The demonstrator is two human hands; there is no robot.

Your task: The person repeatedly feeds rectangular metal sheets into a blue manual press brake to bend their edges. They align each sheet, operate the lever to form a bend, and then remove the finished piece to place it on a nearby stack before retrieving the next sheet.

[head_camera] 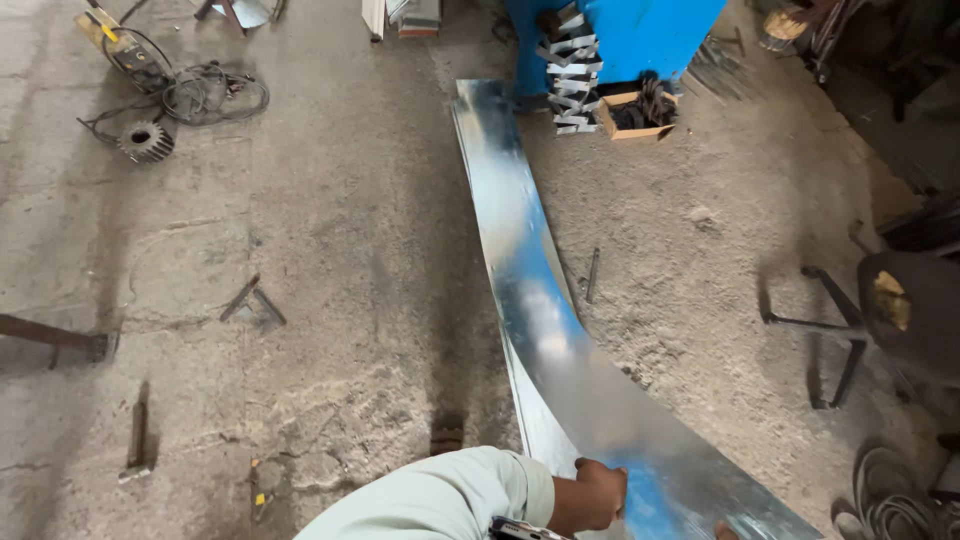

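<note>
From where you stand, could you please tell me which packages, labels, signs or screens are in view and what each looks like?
Open cardboard box: on the floor at the foot of the blue machine, small, tan, holding dark parts.
Labels, signs, screens: none that I can make out.
The left hand grips a long shiny metal sheet, which carries no label.

My left grip (600,492) meets a long metal sheet (520,250), galvanised by the look of it, smooth and glossy, mirroring blue and white. My sleeve (440,500) is soft matt cloth, pale green. The floor (350,250) is rough, dusty concrete, cracked and pitted. The machine (640,35) wears glossy blue paint; beside it a stack of dull grey metal brackets (573,70)
</note>
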